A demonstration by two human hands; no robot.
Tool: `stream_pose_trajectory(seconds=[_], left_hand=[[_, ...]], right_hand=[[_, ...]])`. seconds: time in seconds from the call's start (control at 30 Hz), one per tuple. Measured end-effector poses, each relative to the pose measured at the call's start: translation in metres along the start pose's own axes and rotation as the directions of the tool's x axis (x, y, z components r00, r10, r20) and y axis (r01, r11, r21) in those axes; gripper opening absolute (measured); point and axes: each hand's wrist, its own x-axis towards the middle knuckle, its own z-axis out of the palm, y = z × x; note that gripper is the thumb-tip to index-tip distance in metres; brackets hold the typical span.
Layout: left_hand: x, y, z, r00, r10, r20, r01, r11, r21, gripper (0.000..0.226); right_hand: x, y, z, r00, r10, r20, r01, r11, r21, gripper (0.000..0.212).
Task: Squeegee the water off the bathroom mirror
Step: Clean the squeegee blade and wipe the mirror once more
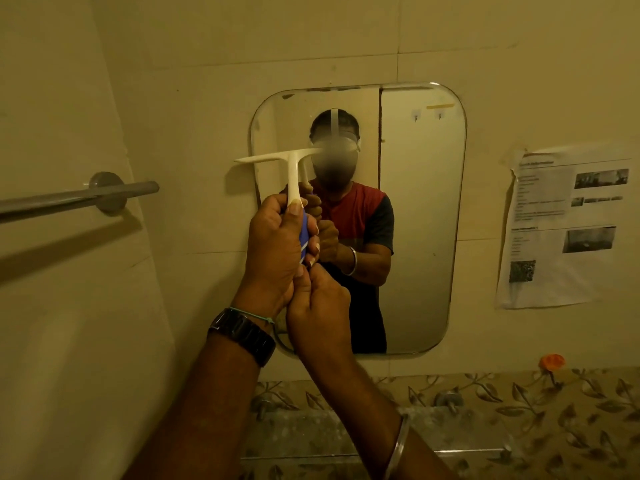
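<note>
A white squeegee (pixel 292 168) with a blue grip stands upright in front of the mirror's left side. Its blade lies level near the mirror's left edge; I cannot tell whether it touches the glass. My left hand (pixel 273 251), with a black watch on the wrist, is wrapped around the handle. My right hand (pixel 317 306) sits just below it, fingers curled at the bottom end of the handle. The rounded rectangular mirror (pixel 422 220) hangs on the tiled wall and reflects a person holding the squeegee.
A grey towel bar (pixel 79 197) juts out from the left wall. A printed paper sheet (pixel 561 230) is stuck to the wall right of the mirror. Below run a leaf-patterned tile border (pixel 519 403), a glass shelf (pixel 311 434) and a small orange object (pixel 551 362).
</note>
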Motion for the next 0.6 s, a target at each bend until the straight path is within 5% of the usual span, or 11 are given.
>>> stream_pose_trajectory(seconds=[0.6], left_hand=[[-0.018, 0.001, -0.013, 0.983, -0.179, 0.034, 0.179, 0.984, 0.003, 0.027]], right_hand=[[-0.033, -0.023, -0.002, 0.998, 0.06, -0.013, -0.061, 0.996, -0.062, 0.038]])
